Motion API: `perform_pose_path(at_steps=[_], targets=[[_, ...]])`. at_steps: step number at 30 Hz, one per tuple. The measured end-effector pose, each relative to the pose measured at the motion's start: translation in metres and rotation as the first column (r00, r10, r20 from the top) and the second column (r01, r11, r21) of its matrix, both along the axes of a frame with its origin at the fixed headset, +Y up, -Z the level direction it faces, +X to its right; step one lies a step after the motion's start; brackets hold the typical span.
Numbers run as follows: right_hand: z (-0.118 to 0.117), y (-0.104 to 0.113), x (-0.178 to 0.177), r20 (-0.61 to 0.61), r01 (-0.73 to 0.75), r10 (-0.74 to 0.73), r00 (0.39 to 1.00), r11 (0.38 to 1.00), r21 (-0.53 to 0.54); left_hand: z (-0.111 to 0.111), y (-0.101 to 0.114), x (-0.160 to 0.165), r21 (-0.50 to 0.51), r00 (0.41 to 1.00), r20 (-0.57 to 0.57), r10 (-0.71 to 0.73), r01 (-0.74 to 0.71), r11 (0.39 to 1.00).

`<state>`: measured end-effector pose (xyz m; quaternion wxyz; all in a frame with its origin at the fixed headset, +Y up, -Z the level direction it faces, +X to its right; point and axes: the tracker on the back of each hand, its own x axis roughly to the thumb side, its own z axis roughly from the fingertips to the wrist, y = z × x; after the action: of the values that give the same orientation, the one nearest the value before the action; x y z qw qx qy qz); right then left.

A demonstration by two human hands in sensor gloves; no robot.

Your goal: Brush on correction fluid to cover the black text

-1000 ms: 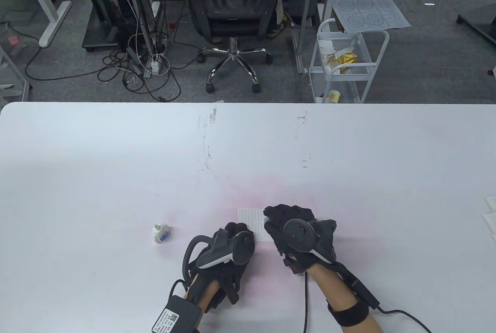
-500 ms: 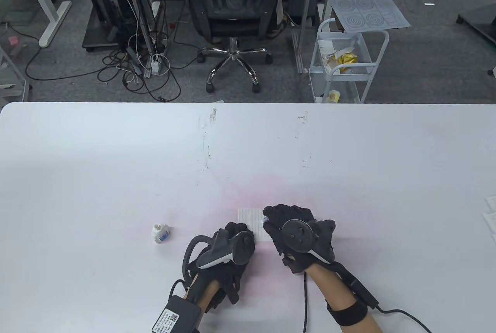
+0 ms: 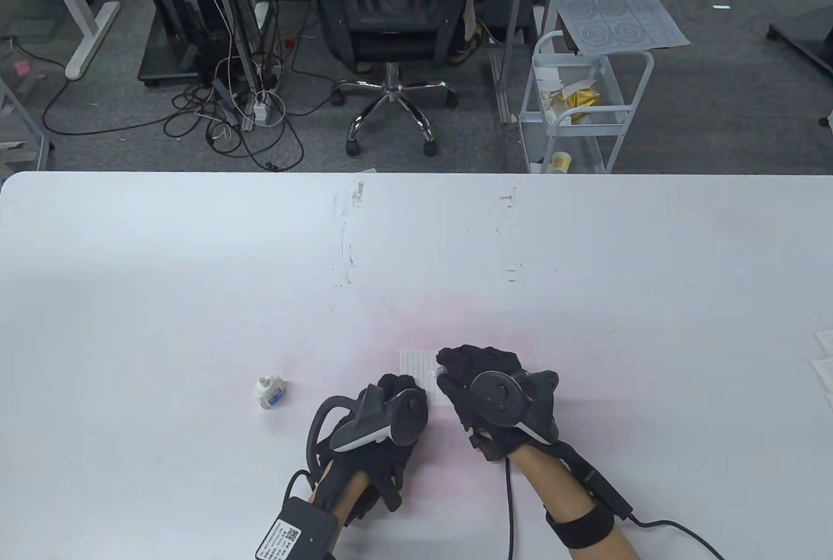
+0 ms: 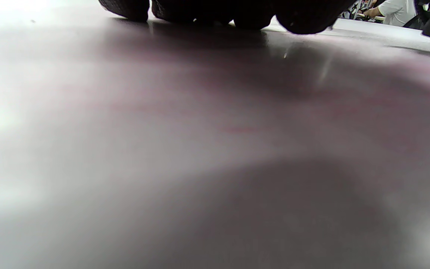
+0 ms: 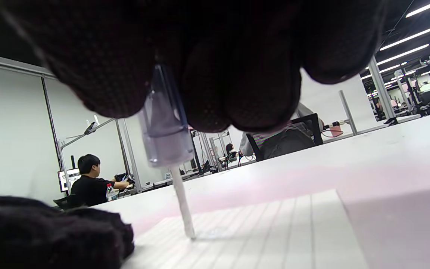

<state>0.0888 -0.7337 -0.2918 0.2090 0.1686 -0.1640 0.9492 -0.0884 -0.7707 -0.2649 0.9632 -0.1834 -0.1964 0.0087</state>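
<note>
The right hand [image 3: 485, 391] pinches the clear cap of the brush applicator [image 5: 170, 149], whose thin white stem touches the lined paper card [image 3: 420, 371]. To do this step well, I think the strokes should be short and light, along the printed rows, while the left hand [image 3: 390, 410] presses flat on the card's near edge; its fingers hold nothing. No black text is visible from here. The card is matte and ruled. The small white correction fluid bottle [image 3: 268, 392] stands uncapped, well left on the smooth white table [image 3: 195, 273].
</note>
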Motion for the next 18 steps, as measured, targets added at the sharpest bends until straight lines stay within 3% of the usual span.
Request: perform_pose_path(at_steps=[8,18], targets=[[0.0008,0.004,0.0033,0.023,0.061,-0.062,0.998,0.998,0.028,0.0,0.0,0.0,0.0,1.0,0.0,0.0,0.0,1.0],[-0.0018,0.0074,0.0067,0.012,0.051,-0.05,0.999,0.999,-0.02,0.0002,0.0,-0.0002,-0.002,1.0,-0.001,0.002,-0.002,1.0]])
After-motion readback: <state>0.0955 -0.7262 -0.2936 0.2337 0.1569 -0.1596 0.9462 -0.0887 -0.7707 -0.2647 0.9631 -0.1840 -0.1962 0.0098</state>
